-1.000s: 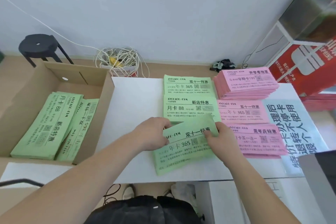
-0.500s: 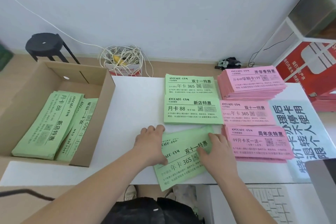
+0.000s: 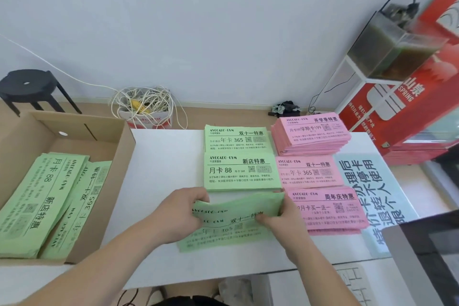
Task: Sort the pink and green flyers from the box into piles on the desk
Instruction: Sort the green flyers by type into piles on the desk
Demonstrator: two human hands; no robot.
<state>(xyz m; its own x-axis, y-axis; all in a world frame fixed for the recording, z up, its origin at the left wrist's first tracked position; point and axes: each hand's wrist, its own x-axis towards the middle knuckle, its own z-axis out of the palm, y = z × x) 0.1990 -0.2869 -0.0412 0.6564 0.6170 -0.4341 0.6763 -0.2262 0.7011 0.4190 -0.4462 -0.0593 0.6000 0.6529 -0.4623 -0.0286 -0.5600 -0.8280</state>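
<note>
**Q:** Where are the hands?

**A:** Both bare forearms reach in from the bottom of the view, over the front edge of the white desk [image 3: 161, 169]. The left hand [image 3: 181, 213] and right hand [image 3: 285, 218] meet near the middle of that edge. They hold one handful of green flyers [image 3: 238, 208] between them.

**Q:** How are the fingers placed?

**A:** The left hand's fingers curl over the top of the handful's left end. The right hand pinches the right end, with its thumb lying across the printed face and its other fingers hidden behind. The handful's far edge is raised and bowed. The lower sheets fan out, skewed, toward the front edge. Whether they lie flat on the desk cannot be told.

**Q:** And the sorted piles?

**A:** Toward the back edge sit the far green pile [image 3: 236, 139] and the near green pile [image 3: 241, 171], touching one behind the other. Just right of them, three pink piles form a column. The thick pink pile [image 3: 310, 134] is at the back, the middle pink pile [image 3: 308, 171] is thin, and the front pink pile [image 3: 330, 208] is nearest. The right hand overlaps the left edge of the front pink pile.

**Q:** The box?

**A:** An open cardboard box [image 3: 124, 156] stands against the desk's left edge. The boxed green flyers [image 3: 37, 201] lie lengthwise inside in two overlapping stacks.
</note>
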